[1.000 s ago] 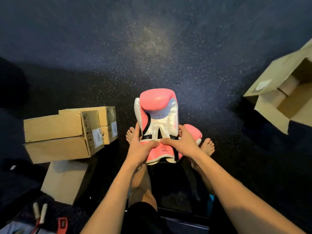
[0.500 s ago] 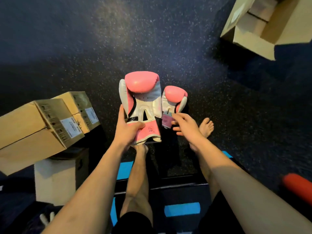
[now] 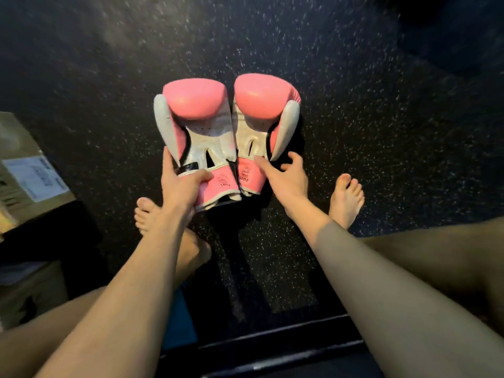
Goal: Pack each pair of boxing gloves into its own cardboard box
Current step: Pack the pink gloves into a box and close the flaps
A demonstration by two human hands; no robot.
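– Gloves first: where do we find them?

– We see the pair at the middle of the view, over the dark speckled floor (image 3: 381, 132). The left glove (image 3: 196, 124) and the right glove (image 3: 261, 115) are side by side, touching along their inner edges. The white palms face us, the pink padding points away and the cuffs are nearest us.

– And the left hand (image 3: 181, 184)?

– It grips the left glove by its pink cuff. We see the thumb (image 3: 199, 175) laid across the front of the cuff and the fingers wrapped round behind it.

– Does the right hand (image 3: 286, 178) hold the other one?

– We don't see it closed. Its fingers (image 3: 260, 162) are spread and only loosely bent. One lies straight on the right glove's cuff, and the others reach toward the glove's white thumb.

– Do the gloves rest on the floor?

– We cannot tell. A shadow lies beside the right glove, but the contact is not clear.

– What else do we see?

– A cardboard box (image 3: 19, 137) with a white label (image 3: 35, 177) sits at the left edge, well apart from the gloves, with a second box (image 3: 30, 293) lower down, blurred. A bare left foot (image 3: 147, 214) shows just beneath the left wrist, and a bare right foot (image 3: 346, 197) stands beside the right hand.
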